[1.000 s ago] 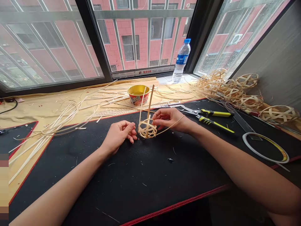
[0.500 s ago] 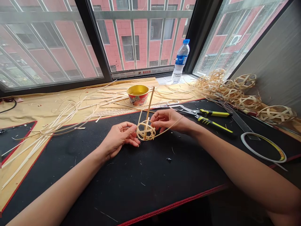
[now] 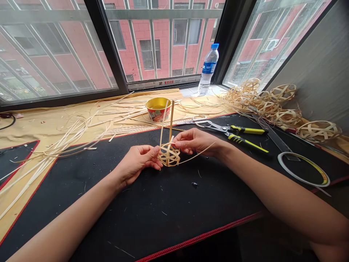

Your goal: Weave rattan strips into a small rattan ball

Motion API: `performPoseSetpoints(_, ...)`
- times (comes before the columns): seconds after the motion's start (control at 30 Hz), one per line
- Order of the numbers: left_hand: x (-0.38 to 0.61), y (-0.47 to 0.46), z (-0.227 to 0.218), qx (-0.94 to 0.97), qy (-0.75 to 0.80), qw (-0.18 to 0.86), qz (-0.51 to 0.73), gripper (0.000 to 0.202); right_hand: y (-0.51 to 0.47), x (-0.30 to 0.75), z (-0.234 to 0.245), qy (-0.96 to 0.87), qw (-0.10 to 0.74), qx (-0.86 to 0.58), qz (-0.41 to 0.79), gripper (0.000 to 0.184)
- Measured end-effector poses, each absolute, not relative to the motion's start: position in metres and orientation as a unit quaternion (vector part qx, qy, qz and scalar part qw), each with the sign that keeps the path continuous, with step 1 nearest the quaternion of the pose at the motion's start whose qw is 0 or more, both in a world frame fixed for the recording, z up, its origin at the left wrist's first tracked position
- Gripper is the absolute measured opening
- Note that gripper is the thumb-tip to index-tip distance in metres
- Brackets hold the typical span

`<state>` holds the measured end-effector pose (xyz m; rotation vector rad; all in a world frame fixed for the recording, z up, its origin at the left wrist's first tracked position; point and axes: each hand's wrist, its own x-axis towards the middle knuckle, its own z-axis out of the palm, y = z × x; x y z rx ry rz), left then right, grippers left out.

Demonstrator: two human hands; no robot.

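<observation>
A small open ball woven from bamboo strips (image 3: pixel 169 156) is held between my two hands, just above the black mat (image 3: pixel 174 203). My left hand (image 3: pixel 145 156) pinches its left side between thumb and fingers. At its upper right, the thumb and fingertips of my right hand (image 3: pixel 188 141) close on a strip of the weave. Two loose strip ends stand up from the ball, and a thinner one sticks out to the right below my right hand.
Behind the ball stands a red and gold tin (image 3: pixel 158 109). Pliers with yellow-black handles (image 3: pixel 237 134), scissors (image 3: pixel 200 119) and a tape roll (image 3: pixel 280 160) lie to the right. Finished woven balls (image 3: pixel 283 109) pile up by the wall; loose strips (image 3: pixel 62 145) spread left. A water bottle (image 3: pixel 209 69) stands by the window.
The woven ball has tilted a little, and its standing strips now point more upright and apart. My right hand has shifted slightly left onto the ball's upper edge.
</observation>
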<state>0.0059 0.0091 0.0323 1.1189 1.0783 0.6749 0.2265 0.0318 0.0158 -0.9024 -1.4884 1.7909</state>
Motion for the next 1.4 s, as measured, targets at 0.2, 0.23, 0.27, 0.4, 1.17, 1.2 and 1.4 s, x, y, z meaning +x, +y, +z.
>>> performPoseSetpoints(0.2,0.0069,0.0099,0.0317,0.508,0.485,0.65,0.29,0.05,0.0326,0.2238,0.0121,-0.554,0.301,-0.33,0.703,0.027)
performPoseSetpoints(0.23,0.0063,0.0103,0.0311,0.513,0.485,0.647,0.287,0.049,0.0326,0.2232,0.0119,-0.552,0.299,-0.327,0.707,0.027)
performPoseSetpoints(0.27,0.0056,0.0108,0.0306,0.517,0.484,0.646,0.284,0.049,0.0325,0.2226,0.0117,-0.55,0.297,-0.325,0.709,0.028)
performPoseSetpoints(0.4,0.0034,0.0123,0.0285,0.529,0.478,0.648,0.268,0.047,0.0322,0.2208,0.0105,-0.547,0.299,-0.322,0.712,0.029)
performPoseSetpoints(1.17,0.0029,0.0114,0.0252,0.569,0.45,0.631,0.275,0.04,0.0283,0.2189,0.0136,-0.559,0.296,-0.34,0.696,0.035)
performPoseSetpoints(1.2,0.0027,0.0117,0.0245,0.57,0.448,0.632,0.274,0.04,0.0279,0.2185,0.0135,-0.558,0.297,-0.337,0.697,0.036)
performPoseSetpoints(1.4,0.0043,0.012,0.0272,0.566,0.451,0.635,0.27,0.042,0.0274,0.2169,0.0151,-0.556,0.303,-0.348,0.691,0.035)
